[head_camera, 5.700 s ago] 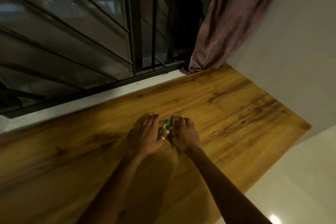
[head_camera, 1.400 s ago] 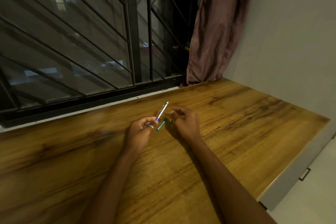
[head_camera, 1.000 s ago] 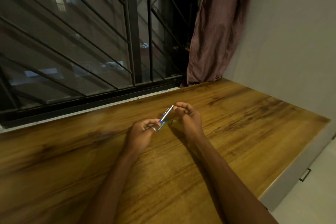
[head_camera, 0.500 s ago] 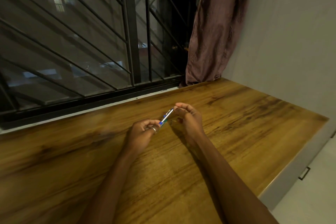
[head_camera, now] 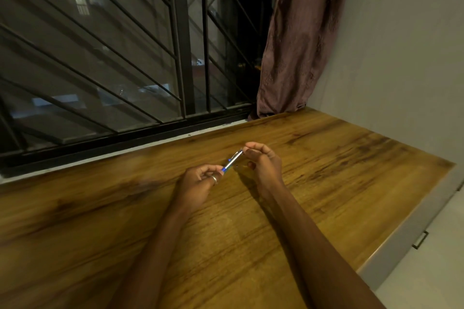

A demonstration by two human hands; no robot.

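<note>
Above the wooden bench (head_camera: 326, 195), the left hand (head_camera: 198, 183) pinches the lower end of a pen (head_camera: 232, 162) while the right hand (head_camera: 261, 160) pinches its top, both grips narrow, so a hard twist or pull could drop it.

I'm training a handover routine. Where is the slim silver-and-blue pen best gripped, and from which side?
Pinch the slim silver-and-blue pen at its bare silver mid-barrel, probably from above. The left hand grips its blue lower end, the right hand pinches the upper tip, and it slants above the wooden table.
</note>
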